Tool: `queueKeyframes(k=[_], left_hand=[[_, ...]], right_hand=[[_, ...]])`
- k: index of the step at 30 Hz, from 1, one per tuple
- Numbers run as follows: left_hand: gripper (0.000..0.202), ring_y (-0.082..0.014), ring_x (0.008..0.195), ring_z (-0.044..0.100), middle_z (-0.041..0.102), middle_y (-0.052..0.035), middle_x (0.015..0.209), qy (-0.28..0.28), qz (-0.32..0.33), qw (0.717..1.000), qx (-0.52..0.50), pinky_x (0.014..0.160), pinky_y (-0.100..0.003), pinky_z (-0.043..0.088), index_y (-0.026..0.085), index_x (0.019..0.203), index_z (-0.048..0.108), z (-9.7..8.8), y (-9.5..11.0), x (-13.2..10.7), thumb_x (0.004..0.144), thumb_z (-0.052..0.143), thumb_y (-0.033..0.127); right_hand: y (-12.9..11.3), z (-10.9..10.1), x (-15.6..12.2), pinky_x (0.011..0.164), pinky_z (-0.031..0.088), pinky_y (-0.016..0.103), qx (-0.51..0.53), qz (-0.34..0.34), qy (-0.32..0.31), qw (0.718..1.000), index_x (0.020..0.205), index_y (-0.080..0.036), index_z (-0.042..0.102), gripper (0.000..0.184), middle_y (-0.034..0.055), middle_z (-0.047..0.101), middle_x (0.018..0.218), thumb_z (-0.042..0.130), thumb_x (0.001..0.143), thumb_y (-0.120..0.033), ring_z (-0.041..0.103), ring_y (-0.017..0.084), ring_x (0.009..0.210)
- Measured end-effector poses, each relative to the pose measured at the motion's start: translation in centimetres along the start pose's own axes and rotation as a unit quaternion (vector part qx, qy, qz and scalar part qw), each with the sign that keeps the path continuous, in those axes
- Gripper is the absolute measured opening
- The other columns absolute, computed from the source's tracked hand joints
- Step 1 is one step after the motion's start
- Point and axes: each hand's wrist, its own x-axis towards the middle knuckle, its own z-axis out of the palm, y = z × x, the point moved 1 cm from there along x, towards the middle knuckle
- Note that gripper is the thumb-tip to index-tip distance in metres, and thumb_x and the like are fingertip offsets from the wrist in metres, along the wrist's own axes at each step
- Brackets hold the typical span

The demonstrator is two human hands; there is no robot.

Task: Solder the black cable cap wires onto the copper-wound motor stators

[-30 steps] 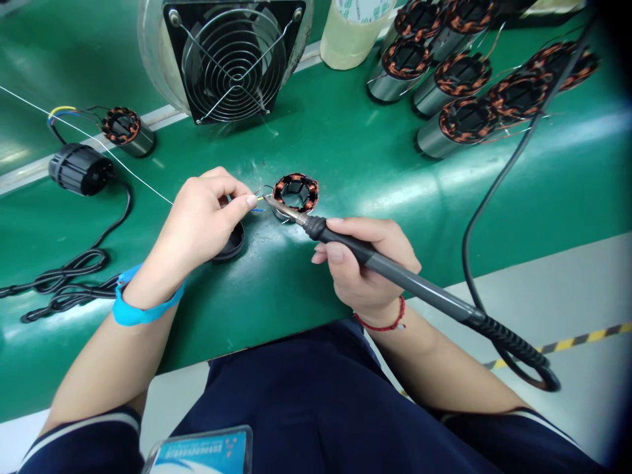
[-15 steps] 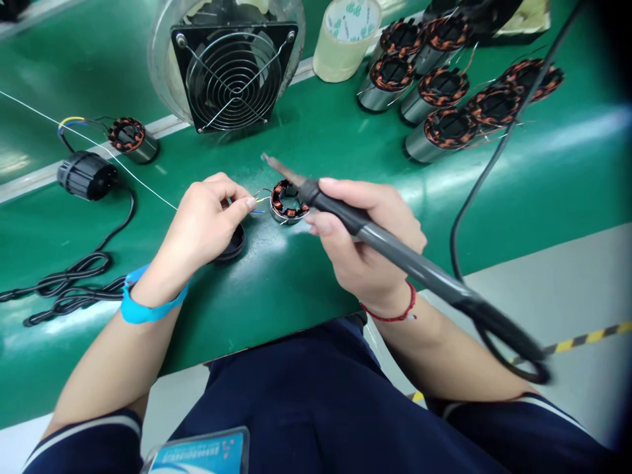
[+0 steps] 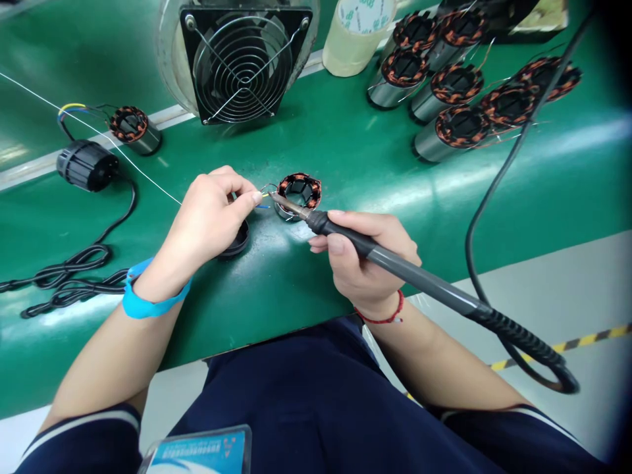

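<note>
My left hand [image 3: 210, 214] is pinched shut on thin coloured wire leads [image 3: 264, 195] that run to a small stator with copper windings [image 3: 299, 191] on the green bench. My right hand [image 3: 365, 260] is wrapped round a grey soldering iron [image 3: 395, 266], whose metal tip [image 3: 284, 203] touches the wire ends right beside my left fingertips. A black round cap [image 3: 237, 240] lies under my left hand. A thin white solder wire [image 3: 99, 135] stretches from the far left toward my left hand.
A caged fan [image 3: 241, 59] stands at the back centre, a tape roll [image 3: 358, 33] to its right. Several wound stators [image 3: 454, 79] lie at the back right. Another stator [image 3: 133, 128], a black motor housing [image 3: 86, 164] and coiled black cable [image 3: 69, 273] sit left. The iron's cable [image 3: 494, 191] loops right.
The soldering iron tip was on the wires, lifted up and away half a second ago, and is now back down on the wire ends. My left hand has kept its pinch.
</note>
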Motion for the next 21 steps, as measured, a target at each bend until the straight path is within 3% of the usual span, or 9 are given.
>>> queueKeyframes(k=[8, 12, 15, 18, 21], left_hand=[[0.016, -0.0149, 0.070, 0.055, 0.060, -0.0027, 0.076, 0.002, -0.004, 1.000, 0.002, 0.079, -0.037, 0.048, 0.015, 0.068, 0.066, 0.0, 0.1, 0.0, 0.083, 0.062, 0.021], [0.016, -0.0153, 0.071, 0.056, 0.061, -0.0027, 0.076, -0.001, -0.003, 1.000, -0.002, 0.080, -0.037, 0.048, 0.015, 0.068, 0.066, 0.0, 0.2, -0.1, 0.083, 0.062, 0.020], [0.017, -0.0156, 0.072, 0.056, 0.061, -0.0028, 0.076, -0.002, -0.004, 1.000, -0.004, 0.080, -0.037, 0.048, 0.015, 0.067, 0.066, 0.0, 0.3, -0.1, 0.083, 0.062, 0.021], [0.017, -0.0157, 0.072, 0.056, 0.062, -0.0030, 0.077, -0.003, -0.006, 1.000, -0.003, 0.080, -0.037, 0.048, 0.015, 0.067, 0.066, -0.1, 0.4, 0.0, 0.082, 0.061, 0.021], [0.017, -0.0160, 0.073, 0.056, 0.063, -0.0031, 0.078, -0.004, -0.006, 1.000, -0.002, 0.081, -0.037, 0.047, 0.015, 0.068, 0.066, -0.1, 0.4, 0.0, 0.082, 0.061, 0.021]], right_hand=[[0.4, 0.0, -0.4, 0.062, 0.061, 0.034, 0.007, -0.006, 0.008, 1.000, 0.112, -0.032, 0.063, 0.021, -0.0013, 0.074, 0.093, 0.060, 0.092, -0.037, 0.073, 0.019, 0.079], [0.1, 0.1, 0.1, 0.071, 0.063, 0.035, 0.032, -0.013, 0.028, 0.999, 0.116, -0.030, 0.063, 0.025, 0.0008, 0.073, 0.101, 0.062, 0.091, -0.032, 0.073, 0.020, 0.087], [-0.5, 0.3, 1.3, 0.085, 0.062, 0.034, 0.060, -0.039, -0.007, 0.997, 0.124, -0.027, 0.059, 0.032, 0.0014, 0.072, 0.111, 0.062, 0.091, -0.026, 0.072, 0.017, 0.091], [-1.1, 0.5, 2.9, 0.090, 0.060, 0.032, 0.097, 0.000, -0.066, 0.993, 0.132, -0.025, 0.052, 0.037, 0.0025, 0.065, 0.127, 0.057, 0.095, -0.027, 0.071, 0.015, 0.094], [-1.8, 0.8, 4.7, 0.087, 0.058, 0.029, 0.077, 0.044, -0.124, 0.988, 0.126, -0.020, 0.054, 0.029, 0.0012, 0.070, 0.113, 0.050, 0.097, -0.023, 0.071, 0.013, 0.093]])
